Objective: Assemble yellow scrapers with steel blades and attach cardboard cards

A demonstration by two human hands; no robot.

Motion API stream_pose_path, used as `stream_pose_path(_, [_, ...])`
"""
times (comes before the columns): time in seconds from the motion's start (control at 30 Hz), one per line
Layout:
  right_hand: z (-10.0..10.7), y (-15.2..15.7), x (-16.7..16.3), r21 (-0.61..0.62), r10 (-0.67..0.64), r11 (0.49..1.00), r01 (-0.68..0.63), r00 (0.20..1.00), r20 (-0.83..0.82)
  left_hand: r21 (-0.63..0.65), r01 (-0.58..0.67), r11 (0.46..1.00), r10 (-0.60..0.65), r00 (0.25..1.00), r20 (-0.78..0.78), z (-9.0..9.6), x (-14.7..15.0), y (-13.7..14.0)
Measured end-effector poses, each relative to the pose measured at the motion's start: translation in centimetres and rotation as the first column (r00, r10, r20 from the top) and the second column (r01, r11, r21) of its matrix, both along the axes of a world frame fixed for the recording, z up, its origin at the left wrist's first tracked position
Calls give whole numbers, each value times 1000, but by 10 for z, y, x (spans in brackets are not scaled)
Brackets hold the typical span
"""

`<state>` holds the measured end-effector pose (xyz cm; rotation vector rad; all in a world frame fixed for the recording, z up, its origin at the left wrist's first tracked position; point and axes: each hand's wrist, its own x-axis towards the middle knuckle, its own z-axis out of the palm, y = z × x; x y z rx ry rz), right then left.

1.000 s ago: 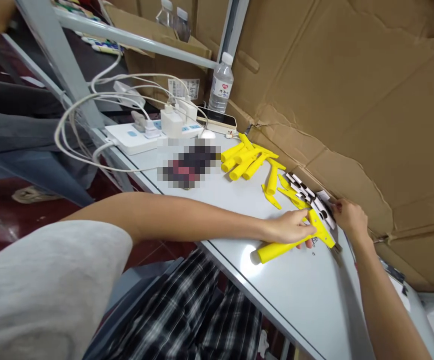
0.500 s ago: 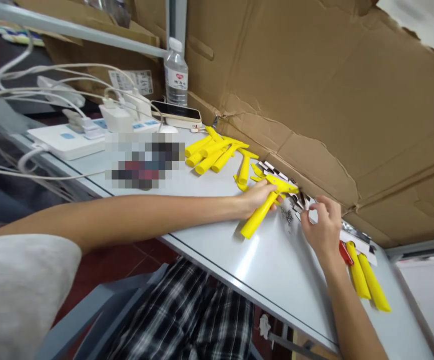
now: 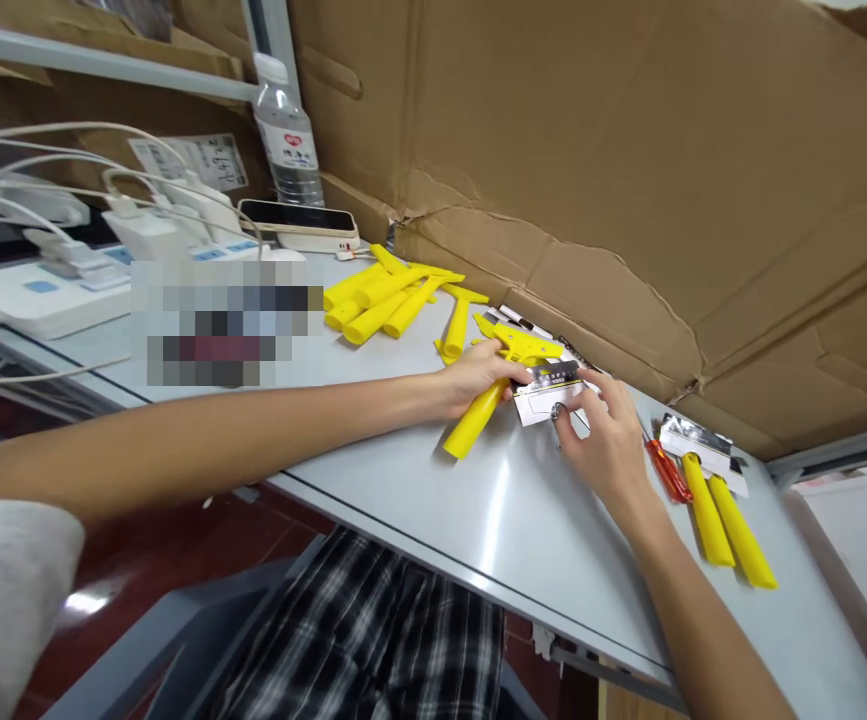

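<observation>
My left hand (image 3: pixel 482 375) is closed around a yellow T-shaped plastic handle (image 3: pixel 474 420), its shaft pointing down toward me and its wide head (image 3: pixel 527 345) tilted to the right. Between the fingers and thumb of my right hand (image 3: pixel 604 435) is a flat black-and-white printed piece (image 3: pixel 545 400), held up against the left fingertips, just under the handle's head. Small dark metal bits show by my right fingertips; I cannot make out whether they are held. More flat printed pieces (image 3: pixel 519 320) lie behind my hands, partly hidden.
Several yellow handles (image 3: pixel 395 300) lie in a heap at the left. Rightward are a red tool (image 3: pixel 669 472) and two yellow handles (image 3: pixel 740 530) with printed pieces at their heads. A phone (image 3: pixel 302 218), water bottle (image 3: pixel 287 140) and power strip (image 3: pixel 50 295) stand behind. Cardboard (image 3: pixel 553 130) walls the back.
My right hand has brought a flat printed piece up to the yellow handle in my left hand. The small loose metal pieces seen earlier are now mostly covered. The view has shifted right.
</observation>
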<state>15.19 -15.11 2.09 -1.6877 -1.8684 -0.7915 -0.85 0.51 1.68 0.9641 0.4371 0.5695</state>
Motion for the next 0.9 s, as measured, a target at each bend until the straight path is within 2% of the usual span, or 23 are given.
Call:
stream_pose_path(0.1, [-3,-2,2,-78,56,994,-79,964,-259,79,-43,996,44,999,-17,5,-1,0])
stream_pose_path(0.23, [-2,-1,4,-71,69,988,-139,799,-598,145,-79,986,79,997,2,13,-4,1])
stream_pose_path(0.3, [-2,0,5,-34,77,990,-136,730,-679,182,-105,978,106,994,1,16,-5,1])
stream_pose_path(0.37, [-1,0,6,-3,81,994,-109,751,-655,222,-109,969,111,994,0,16,-6,0])
stream_pose_path(0.47, [-1,-1,4,28,61,998,-55,873,-484,255,-99,962,108,994,-22,15,-5,-1])
stream_pose_path(0.53, [0,-1,2,44,58,998,-44,915,-399,267,-104,958,119,992,-42,13,-5,0])
stream_pose_path(0.77, [5,-4,1,98,98,993,-59,882,-461,344,-139,929,152,988,-10,9,-5,5])
stream_pose_path(0.9, [7,-4,-3,157,109,986,-63,946,-305,356,-143,923,167,985,-39,9,-5,5])
